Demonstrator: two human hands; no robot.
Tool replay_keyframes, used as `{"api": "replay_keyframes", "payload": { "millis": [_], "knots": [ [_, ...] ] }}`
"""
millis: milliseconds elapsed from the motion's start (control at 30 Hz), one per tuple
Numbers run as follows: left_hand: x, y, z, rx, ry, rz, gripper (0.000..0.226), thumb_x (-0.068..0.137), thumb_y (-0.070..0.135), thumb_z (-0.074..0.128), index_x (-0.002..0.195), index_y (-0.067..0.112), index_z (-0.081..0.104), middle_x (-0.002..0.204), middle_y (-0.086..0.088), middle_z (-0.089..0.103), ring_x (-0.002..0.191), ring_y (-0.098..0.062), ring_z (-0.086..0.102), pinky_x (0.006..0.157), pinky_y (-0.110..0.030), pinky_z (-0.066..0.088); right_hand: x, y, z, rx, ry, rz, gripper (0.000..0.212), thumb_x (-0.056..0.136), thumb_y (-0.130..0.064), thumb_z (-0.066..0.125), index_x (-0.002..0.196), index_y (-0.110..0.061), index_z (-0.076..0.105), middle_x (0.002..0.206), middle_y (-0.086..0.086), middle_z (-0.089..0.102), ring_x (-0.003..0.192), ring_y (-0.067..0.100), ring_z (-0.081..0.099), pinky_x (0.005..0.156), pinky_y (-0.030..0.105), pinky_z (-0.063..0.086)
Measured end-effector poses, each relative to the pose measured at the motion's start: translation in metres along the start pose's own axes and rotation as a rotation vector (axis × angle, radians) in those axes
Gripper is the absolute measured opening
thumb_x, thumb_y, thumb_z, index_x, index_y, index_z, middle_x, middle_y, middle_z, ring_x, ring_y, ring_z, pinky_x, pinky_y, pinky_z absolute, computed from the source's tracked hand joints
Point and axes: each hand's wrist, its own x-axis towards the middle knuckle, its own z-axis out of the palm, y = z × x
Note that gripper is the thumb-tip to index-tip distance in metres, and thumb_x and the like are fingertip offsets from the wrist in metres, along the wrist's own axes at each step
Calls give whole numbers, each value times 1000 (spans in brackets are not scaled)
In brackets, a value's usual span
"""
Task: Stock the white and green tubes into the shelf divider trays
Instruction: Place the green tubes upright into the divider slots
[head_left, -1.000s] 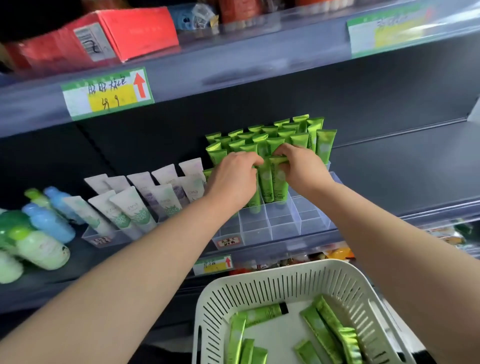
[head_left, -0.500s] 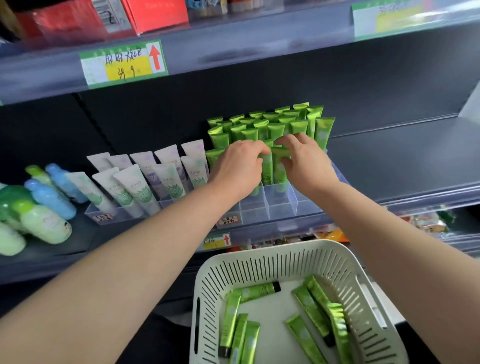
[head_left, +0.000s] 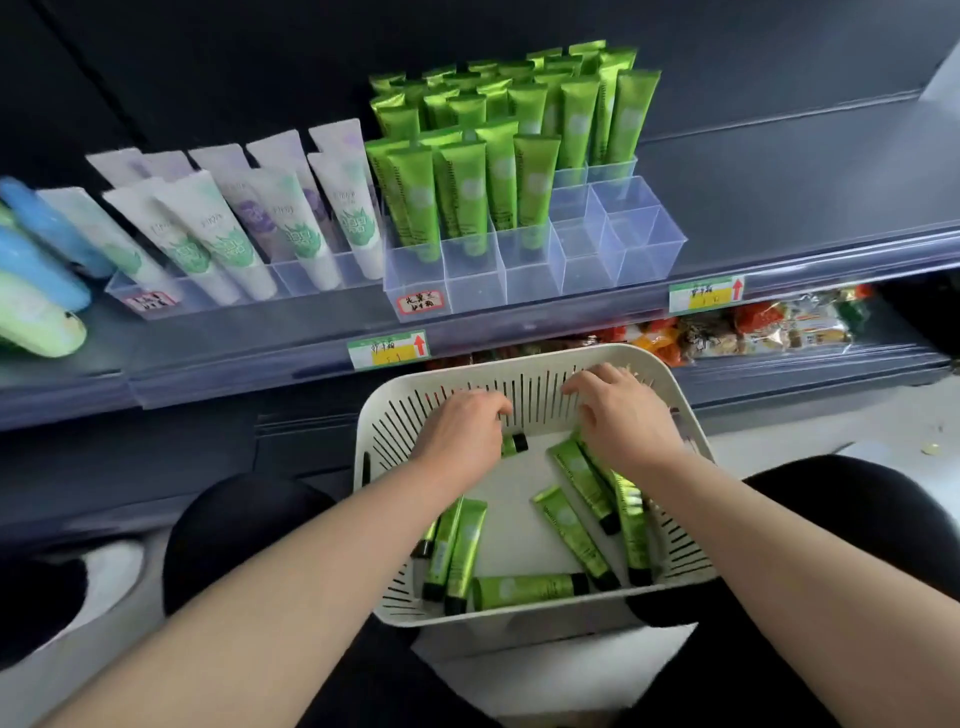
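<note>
Loose green tubes (head_left: 524, 591) were seen lying in the white basket (head_left: 519, 359). A black-capped tube (head_left: 515, 444) was gripped by the curled left hand (head_left: 460, 434). The right hand (head_left: 626, 415) was laid on more tubes, fingers bent; a grip could not be told. Farther off, green tubes (head_left: 462, 192) were stood upright in the clear tray (head_left: 631, 244), white tubes (head_left: 228, 234) to their left. The handwriting on the tray sticker (head_left: 420, 302) was too blurred to be read.
</note>
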Motion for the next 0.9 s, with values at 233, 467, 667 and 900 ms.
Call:
{"api": "replay_keyframes", "payload": {
  "millis": [233,467,667,900],
  "knots": [
    [-43,-47,83,-8,-298,-140,34,95,5,51,122,19,64,127,-1,62,112,-18,60,96,-35,50,-15,34,41,-4,-472,335,62,82,6,43,137,-23,46,130,5,52,109,27,57,86,40,52],
    [-45,-61,103,-30,-324,-213,32,94,7,50,119,21,64,122,0,63,108,-18,59,89,-31,49,-22,39,63,-201,-743,313,39,95,-7,41,132,-14,46,131,15,53,116,33,55,93,38,47],
    [-43,-67,109,-42,-338,-247,28,95,13,51,117,23,65,122,1,64,108,-18,60,89,-33,50,-12,25,60,-402,-750,195,28,89,-4,55,116,-5,62,129,14,54,115,31,54,93,37,46],
    [-44,-56,109,-50,-429,-165,32,96,10,50,123,20,63,130,0,60,118,-19,56,98,-34,47,-19,21,54,-118,-830,168,39,79,-25,74,115,-17,63,116,6,62,109,25,57,86,29,45]
  ]
}}
